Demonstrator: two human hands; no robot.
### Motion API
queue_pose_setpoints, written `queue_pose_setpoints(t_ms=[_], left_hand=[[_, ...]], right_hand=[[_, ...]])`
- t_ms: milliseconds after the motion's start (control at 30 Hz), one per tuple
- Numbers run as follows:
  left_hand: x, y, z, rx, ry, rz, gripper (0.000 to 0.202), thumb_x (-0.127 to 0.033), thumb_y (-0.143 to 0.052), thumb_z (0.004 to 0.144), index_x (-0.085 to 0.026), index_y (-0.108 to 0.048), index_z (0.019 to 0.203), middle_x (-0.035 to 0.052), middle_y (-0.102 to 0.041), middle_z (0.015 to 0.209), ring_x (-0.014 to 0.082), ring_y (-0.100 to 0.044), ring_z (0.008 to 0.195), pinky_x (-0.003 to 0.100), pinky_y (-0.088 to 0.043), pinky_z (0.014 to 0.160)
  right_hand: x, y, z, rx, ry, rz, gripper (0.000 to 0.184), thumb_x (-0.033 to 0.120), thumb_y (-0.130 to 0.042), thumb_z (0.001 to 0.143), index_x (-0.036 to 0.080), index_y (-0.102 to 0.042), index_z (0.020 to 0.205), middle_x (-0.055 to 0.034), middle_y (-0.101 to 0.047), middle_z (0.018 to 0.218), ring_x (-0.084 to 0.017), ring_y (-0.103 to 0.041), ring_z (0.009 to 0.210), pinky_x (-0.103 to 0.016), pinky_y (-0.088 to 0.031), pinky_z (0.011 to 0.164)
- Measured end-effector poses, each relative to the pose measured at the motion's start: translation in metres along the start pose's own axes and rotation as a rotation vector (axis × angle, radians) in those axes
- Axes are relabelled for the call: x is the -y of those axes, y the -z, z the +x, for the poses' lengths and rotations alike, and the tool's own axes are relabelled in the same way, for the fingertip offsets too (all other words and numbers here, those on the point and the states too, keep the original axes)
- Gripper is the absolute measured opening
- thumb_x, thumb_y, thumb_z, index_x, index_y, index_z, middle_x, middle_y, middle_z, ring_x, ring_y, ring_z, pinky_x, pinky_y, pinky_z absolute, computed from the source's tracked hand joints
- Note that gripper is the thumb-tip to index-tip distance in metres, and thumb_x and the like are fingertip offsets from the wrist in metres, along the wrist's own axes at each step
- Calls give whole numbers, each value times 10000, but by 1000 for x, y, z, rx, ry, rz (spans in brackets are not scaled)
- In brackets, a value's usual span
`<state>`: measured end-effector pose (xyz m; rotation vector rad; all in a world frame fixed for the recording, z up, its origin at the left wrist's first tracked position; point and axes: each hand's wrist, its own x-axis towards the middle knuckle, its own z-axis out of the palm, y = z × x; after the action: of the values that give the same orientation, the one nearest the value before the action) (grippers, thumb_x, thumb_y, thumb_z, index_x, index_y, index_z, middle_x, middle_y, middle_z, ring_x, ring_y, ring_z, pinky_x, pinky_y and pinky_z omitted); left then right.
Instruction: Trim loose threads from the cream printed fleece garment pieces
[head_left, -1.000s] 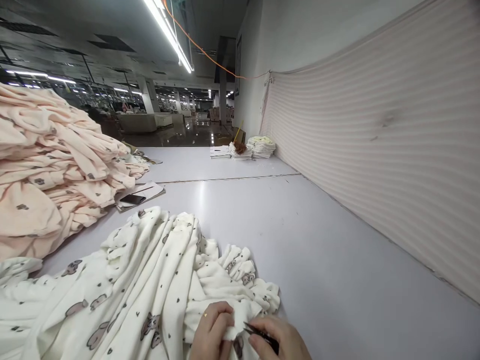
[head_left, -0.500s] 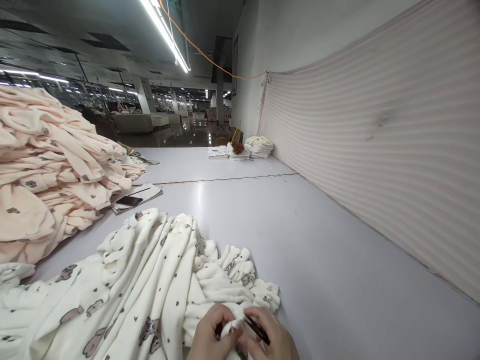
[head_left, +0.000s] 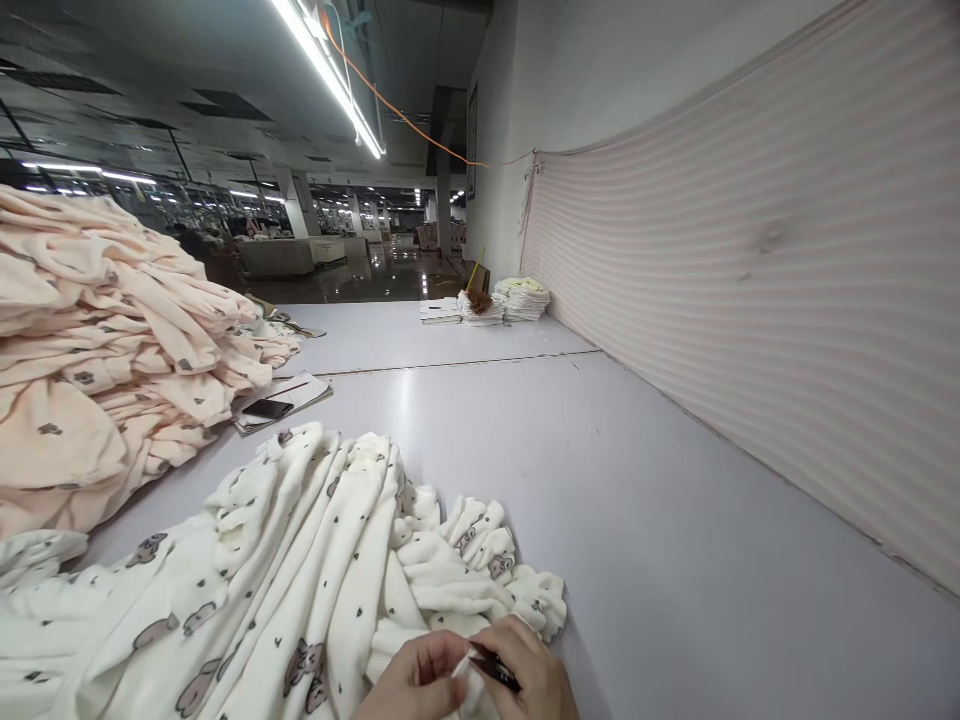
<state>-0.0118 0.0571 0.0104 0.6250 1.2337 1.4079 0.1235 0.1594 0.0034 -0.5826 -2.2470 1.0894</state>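
Observation:
At the bottom edge, my left hand (head_left: 416, 683) pinches a fold of a white fleece garment (head_left: 300, 570) printed with small grey bears and hearts. The garment lies bunched on the grey table (head_left: 637, 520). My right hand (head_left: 529, 675) sits close beside the left, fingers closed round a small dark tool (head_left: 491, 667) that looks like thread snips, its tip against the pinched cloth. Both wrists are cut off by the frame.
A tall heap of peach garments (head_left: 97, 350) fills the left. A phone (head_left: 266, 409) lies on papers beside it. Folded stacks (head_left: 495, 300) sit at the table's far end. Striped pink cloth (head_left: 750, 300) covers the right wall.
Both hands have slipped lower in the picture and drawn closer together on the pinched fold. The view has shifted slightly.

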Motion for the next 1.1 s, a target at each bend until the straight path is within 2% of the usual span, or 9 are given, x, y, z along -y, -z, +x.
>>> queue_pose_setpoints(t_ms=[133,267,467,700,800,900,967,1033,1100], left_hand=[[-1,-8,-4,-36,-23,99,426,-495,-760,668,-165,-655,917,-79,-455,596,93,-396,573,202,-306,571],[-2,-12,-3,-113,-41,196,407,-534,-690,724,-136,-659,799,-50,-480,633,115,-413,627,224,-315,616],[-6,-15,-3,-154,-41,255,433,-569,-642,731,-140,-596,761,-40,-480,653,134,-428,655,246,-333,651],[0,-24,-1,-153,-40,370,336,-470,-654,724,-151,-568,663,-70,-372,585,123,-357,607,223,-294,588],[-10,-15,-8,-191,-52,361,302,-465,-639,747,-174,-575,698,-59,-419,604,131,-405,615,212,-322,576],[-35,8,-20,-371,-67,62,241,-459,-598,789,-237,-506,805,-69,-469,620,135,-460,590,206,-366,555],[-49,23,-26,-370,-30,-17,213,-448,-560,820,-251,-482,794,-87,-441,558,124,-430,512,200,-357,515],[-50,29,-27,-247,39,259,174,-401,-547,827,-235,-548,773,-63,-507,592,135,-469,547,216,-383,554],[-35,24,-21,-126,106,665,152,-331,-589,779,-235,-658,875,-9,-624,759,177,-548,682,258,-417,666]], right_hand=[[-4,-6,0,-33,-123,106,129,298,-545,824,229,-618,743,6,-619,604,-167,-577,547,-231,-397,539],[-9,-7,0,-38,-200,206,230,381,-516,860,206,-559,718,13,-590,583,-157,-570,536,-208,-422,508],[-3,15,-5,57,-248,208,190,341,-636,755,221,-740,859,-49,-721,789,-225,-666,744,-266,-489,688],[-6,19,-4,146,-347,183,185,355,-640,744,234,-774,702,-21,-729,676,-210,-645,675,-240,-443,600],[-27,20,-13,94,-402,193,269,402,-581,791,194,-740,731,-22,-702,670,-193,-624,660,-230,-446,592],[-55,24,-31,36,-480,152,269,351,-572,784,178,-692,952,-28,-694,740,-190,-612,660,-247,-461,621],[-72,21,-42,6,-532,113,396,258,-619,709,200,-654,1099,-47,-713,866,-208,-624,695,-277,-465,659],[-85,13,-46,-14,-545,96,479,195,-615,669,229,-644,1146,-68,-707,1019,-244,-642,818,-315,-458,745],[-93,0,-41,-28,-521,112,385,202,-589,688,216,-682,1062,-79,-695,1050,-267,-627,924,-337,-441,816]])
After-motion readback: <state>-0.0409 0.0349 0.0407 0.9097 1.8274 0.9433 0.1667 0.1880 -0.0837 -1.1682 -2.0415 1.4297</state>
